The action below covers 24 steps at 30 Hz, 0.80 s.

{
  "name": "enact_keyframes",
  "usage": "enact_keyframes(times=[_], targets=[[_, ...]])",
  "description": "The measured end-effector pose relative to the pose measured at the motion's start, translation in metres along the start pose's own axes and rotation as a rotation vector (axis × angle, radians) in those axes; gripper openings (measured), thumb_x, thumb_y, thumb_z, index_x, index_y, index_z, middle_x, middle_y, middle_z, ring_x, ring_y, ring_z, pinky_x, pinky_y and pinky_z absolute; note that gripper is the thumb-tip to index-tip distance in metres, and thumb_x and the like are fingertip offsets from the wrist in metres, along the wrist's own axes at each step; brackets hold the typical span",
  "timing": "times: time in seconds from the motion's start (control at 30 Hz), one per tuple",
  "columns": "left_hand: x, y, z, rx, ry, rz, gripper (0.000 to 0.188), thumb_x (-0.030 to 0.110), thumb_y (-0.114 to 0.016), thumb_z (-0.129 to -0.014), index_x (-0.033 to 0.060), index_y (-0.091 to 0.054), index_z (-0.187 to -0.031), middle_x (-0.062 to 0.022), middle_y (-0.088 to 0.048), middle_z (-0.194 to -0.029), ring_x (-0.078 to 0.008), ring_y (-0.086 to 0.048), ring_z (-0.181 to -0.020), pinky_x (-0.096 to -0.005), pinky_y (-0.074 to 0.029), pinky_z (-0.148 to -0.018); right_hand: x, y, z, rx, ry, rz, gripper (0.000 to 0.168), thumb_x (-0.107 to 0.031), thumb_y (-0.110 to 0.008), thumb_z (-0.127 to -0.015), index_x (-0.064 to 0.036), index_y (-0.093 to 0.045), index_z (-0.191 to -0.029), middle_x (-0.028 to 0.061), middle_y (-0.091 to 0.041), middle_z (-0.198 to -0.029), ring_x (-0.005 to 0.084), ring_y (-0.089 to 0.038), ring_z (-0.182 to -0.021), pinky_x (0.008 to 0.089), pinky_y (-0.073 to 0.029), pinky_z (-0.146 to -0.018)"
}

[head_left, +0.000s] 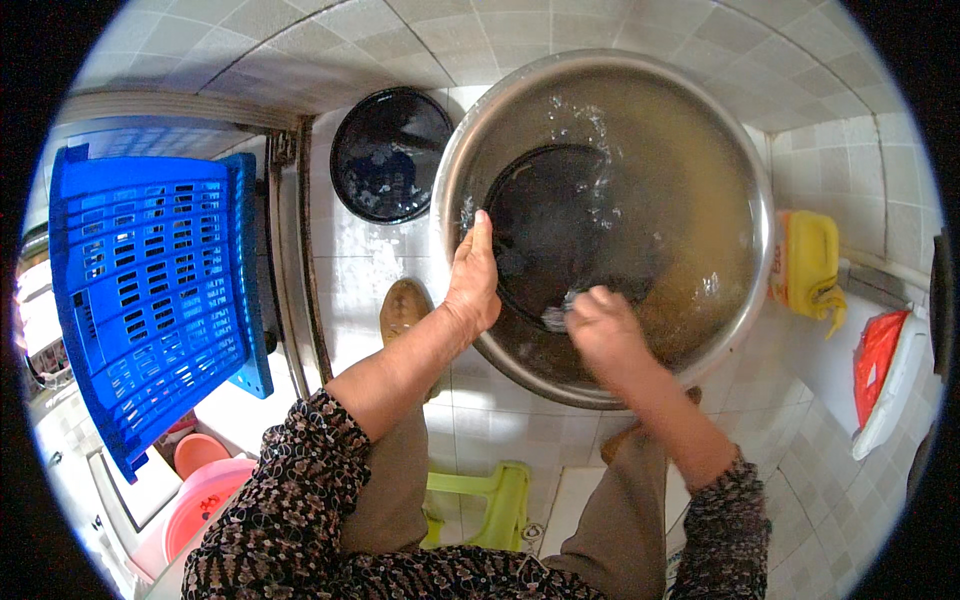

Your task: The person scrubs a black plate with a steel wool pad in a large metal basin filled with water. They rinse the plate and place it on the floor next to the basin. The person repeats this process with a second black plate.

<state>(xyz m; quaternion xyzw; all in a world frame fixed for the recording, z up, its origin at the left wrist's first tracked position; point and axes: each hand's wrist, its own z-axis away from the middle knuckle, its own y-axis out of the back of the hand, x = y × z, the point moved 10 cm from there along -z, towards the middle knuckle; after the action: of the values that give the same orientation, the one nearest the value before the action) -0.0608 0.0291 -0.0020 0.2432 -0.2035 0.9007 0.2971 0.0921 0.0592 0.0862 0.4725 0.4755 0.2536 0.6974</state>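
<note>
A wide metal basin (697, 217) of murky brown water stands on the floor before me. In it a round black pan or tray (555, 202) is partly under water. My left hand (474, 281) holds that pan by its left rim, near the basin's wall. My right hand (609, 322), blurred, is closed on a silvery scrubber (556, 316), perhaps steel wool, against the pan's near edge. The fingers' undersides are hidden. A second round black pan (391, 157), wet and with bits of foam, lies on the tiles left of the basin.
A blue plastic crate (161, 300) stands at the left beside a door frame (304, 247). Right of the basin are a yellow jug (810, 259) and a red plastic bag (877, 367). A green stool (499, 502) is beneath me; pink basins (195, 517) are at lower left. Tiled walls (517, 37) close in behind.
</note>
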Motion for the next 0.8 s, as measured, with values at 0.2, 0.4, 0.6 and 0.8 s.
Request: enact_keyframes(times=[0.2, 0.4, 0.6, 0.8], targets=[[-0.01, 0.009, -0.012, -0.056, -0.006, 0.092, 0.069, 0.062, -0.046, -0.101, 0.0057, -0.05, -0.14, -0.0113, -0.06, -0.134, -0.0271, -0.057, -0.12, -0.0439, -0.045, -0.106, -0.021, -0.013, -0.078, 0.138, -0.304, -0.309, 0.008, -0.004, -0.059, -0.081, 0.0, -0.066, -0.079, 0.0168, -0.064, -0.088, 0.0338, -0.062, -0.09, 0.0422, -0.053, -0.084], [0.0, 0.016, -0.002, 0.04, -0.215, -0.14, 0.06, 0.056, -0.048, -0.102, 0.0036, -0.056, -0.13, -0.0121, -0.063, -0.122, -0.0222, -0.058, -0.113, -0.0372, -0.049, -0.097, 0.009, 0.022, -0.126, 0.569, -0.285, -0.249, 0.008, -0.004, -0.061, -0.082, 0.001, -0.067, -0.078, 0.0156, -0.06, -0.083, 0.0338, -0.06, -0.086, 0.044, -0.051, -0.077], [0.008, 0.009, -0.006, 0.032, -0.389, -0.183, 0.03, 0.019, -0.055, -0.103, -0.0021, -0.059, -0.123, -0.0103, -0.068, -0.116, -0.0191, -0.06, -0.104, -0.0326, -0.046, -0.097, 0.075, 0.032, -0.151, 0.581, -0.243, 0.056, 0.011, -0.008, -0.06, -0.08, -0.006, -0.068, -0.073, 0.0114, -0.063, -0.085, 0.0307, -0.061, -0.089, 0.0427, -0.052, -0.081], [0.025, 0.011, -0.001, 0.103, -0.447, -0.25, 0.027, 0.02, -0.053, -0.105, -0.0011, -0.06, -0.12, -0.0087, -0.068, -0.115, -0.0164, -0.059, -0.103, -0.031, -0.046, -0.095, 0.135, 0.023, -0.098, 0.41, -0.395, 0.204, 0.011, -0.003, -0.06, -0.079, -0.005, -0.07, -0.074, 0.0129, -0.066, -0.089, 0.0306, -0.063, -0.093, 0.0414, -0.054, -0.085]])
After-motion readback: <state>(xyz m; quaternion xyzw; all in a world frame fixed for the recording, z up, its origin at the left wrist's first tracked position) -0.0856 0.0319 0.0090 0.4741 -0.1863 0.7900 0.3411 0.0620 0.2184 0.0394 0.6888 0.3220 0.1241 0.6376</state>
